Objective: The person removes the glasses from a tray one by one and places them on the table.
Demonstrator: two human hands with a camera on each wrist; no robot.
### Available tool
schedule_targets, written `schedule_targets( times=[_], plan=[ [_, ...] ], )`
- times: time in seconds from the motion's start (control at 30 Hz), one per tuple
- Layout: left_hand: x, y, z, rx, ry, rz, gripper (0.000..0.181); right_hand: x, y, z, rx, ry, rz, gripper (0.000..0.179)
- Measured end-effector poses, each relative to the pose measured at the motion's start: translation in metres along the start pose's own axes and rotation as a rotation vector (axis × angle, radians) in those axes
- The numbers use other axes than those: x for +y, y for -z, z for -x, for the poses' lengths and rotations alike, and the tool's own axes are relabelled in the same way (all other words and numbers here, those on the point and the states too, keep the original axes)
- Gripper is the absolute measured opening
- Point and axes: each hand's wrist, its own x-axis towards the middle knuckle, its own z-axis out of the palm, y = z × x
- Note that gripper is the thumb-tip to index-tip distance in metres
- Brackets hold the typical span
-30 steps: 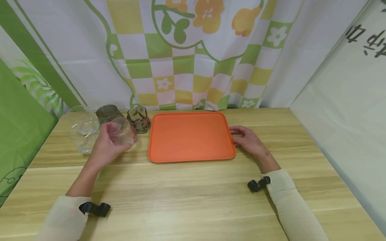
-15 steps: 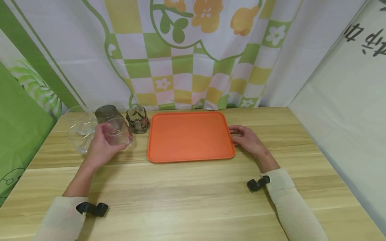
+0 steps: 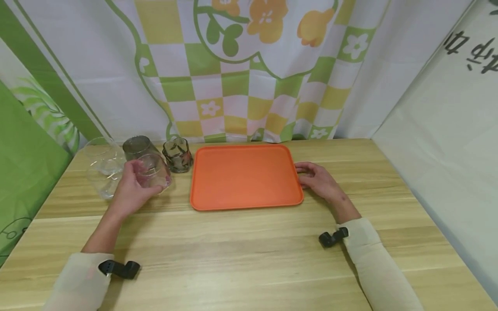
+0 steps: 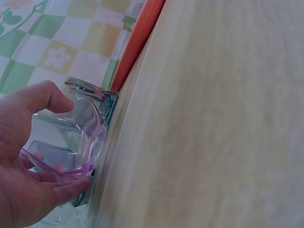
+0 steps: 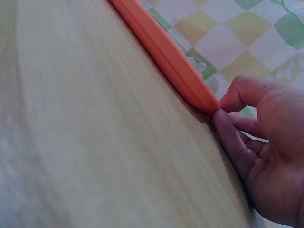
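Observation:
In the head view my left hand [image 3: 131, 188] grips a clear drinking glass with a pinkish tint [image 3: 153, 172] around its side, left of the orange tray [image 3: 246, 177]. The left wrist view shows the thumb on one side of the glass [image 4: 88, 133] and fingers on the other. My right hand [image 3: 320, 181] is at the tray's right edge. In the right wrist view its bent fingers and thumb pinch the edge of the tray [image 5: 175, 66]. No object lies on the tray.
Behind the held glass stand a dark grey glass [image 3: 138, 144] and a smoky faceted glass [image 3: 177, 155]. Clear glasses [image 3: 105, 166] stand at the far left. A patterned curtain [image 3: 249, 86] hangs behind the wooden table [image 3: 233, 259].
My left hand has shifted slightly left with the glass from a second ago, then stayed nearly still. The right hand and the tray hold their places.

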Motion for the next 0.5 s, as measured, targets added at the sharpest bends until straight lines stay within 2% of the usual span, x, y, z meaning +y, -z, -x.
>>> schedule_targets(
  times=[0.5],
  plan=[
    [0.0016,0.0026,0.0005,-0.059,0.025,-0.002,0.083,-0.0003,-0.0002,0.0008,0.001,0.007,0.012,0.053]
  ],
)
